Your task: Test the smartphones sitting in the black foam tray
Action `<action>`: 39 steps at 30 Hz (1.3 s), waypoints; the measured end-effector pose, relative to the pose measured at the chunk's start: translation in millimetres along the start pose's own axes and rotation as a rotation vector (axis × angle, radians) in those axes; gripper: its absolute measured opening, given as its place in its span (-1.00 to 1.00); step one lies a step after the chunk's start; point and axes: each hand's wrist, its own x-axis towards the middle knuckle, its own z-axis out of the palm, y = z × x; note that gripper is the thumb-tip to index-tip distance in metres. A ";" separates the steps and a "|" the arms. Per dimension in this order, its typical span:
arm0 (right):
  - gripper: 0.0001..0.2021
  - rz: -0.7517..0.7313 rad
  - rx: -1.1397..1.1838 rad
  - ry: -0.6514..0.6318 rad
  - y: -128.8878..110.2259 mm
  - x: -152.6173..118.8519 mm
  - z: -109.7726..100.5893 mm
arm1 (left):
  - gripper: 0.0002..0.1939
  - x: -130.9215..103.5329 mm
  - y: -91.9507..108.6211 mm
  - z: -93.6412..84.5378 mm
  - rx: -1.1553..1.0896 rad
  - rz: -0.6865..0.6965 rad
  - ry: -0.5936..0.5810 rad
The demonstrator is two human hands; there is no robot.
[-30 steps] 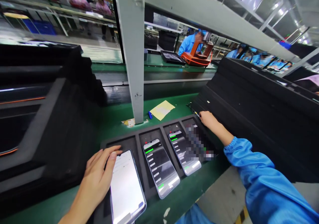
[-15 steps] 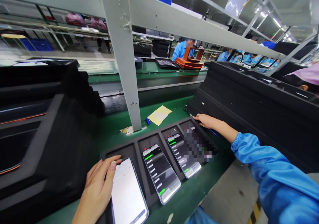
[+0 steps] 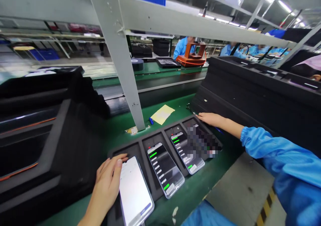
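Note:
A black foam tray [image 3: 140,145] with side-by-side compartments lies on the green bench, slanting toward the right. My left hand [image 3: 108,179] grips the tray's left end, its fingertips over the rim beside a smartphone with a lit white screen [image 3: 136,191]. My right hand [image 3: 212,119] is on the far right corner of the tray; its thumb and the undersides of its fingers are hidden. Between the hands are a smartphone with a dark text menu [image 3: 167,172] and another similar smartphone [image 3: 187,152]. The rightmost compartment [image 3: 204,142] is blurred out.
Stacked black trays stand at the left [image 3: 82,145] and right [image 3: 240,95]. A grey metal post [image 3: 127,68] rises behind the tray, near a yellow paper [image 3: 163,114] and blue pen cap [image 3: 151,121]. Beyond are an orange fixture [image 3: 192,59] and people in blue.
The view has shifted slightly, so the tray, phones and both hands appear a little farther right and higher. Both hands keep their places at the tray's ends.

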 end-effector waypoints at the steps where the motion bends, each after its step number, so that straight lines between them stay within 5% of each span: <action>1: -0.51 -0.001 0.006 0.014 -0.8 -2.1 -0.7 | -0.50 0.3 5.5 -0.7 -0.013 -0.003 -0.008; 7: -0.52 0.009 0.039 0.154 -1.9 -34.6 -18.6 | -0.47 1.2 32.5 -7.8 -0.058 -0.028 -0.023; 11: -0.57 0.064 0.114 0.439 -29.7 -88.4 -11.1 | -0.49 -2.1 41.8 -12.3 -0.071 -0.071 -0.083; 13: -0.62 0.082 0.235 0.669 -70.6 -118.8 4.2 | -0.54 -5.4 43.5 -14.7 -0.083 -0.098 -0.114; 16: -0.59 -0.062 0.391 0.988 -166.6 -158.1 26.0 | -0.53 -12.6 45.7 -17.6 -0.092 -0.091 -0.172; 20: -0.61 -0.258 0.652 0.795 -300.2 -172.5 23.9 | -0.50 -20.6 49.8 -17.1 -0.059 -0.019 -0.209; 23: -0.53 -0.370 0.714 0.715 -351.6 -153.9 7.9 | -0.55 -21.6 51.8 -14.3 -0.058 -0.039 -0.156; 31: -0.48 -0.377 0.673 0.516 -359.5 -140.4 -0.1 | -0.57 -21.2 56.7 -12.7 -0.037 -0.063 -0.164; 39: -0.58 -0.111 0.725 0.805 -311.7 -150.8 17.2 | -0.57 -22.3 54.9 -15.3 -0.060 -0.060 -0.181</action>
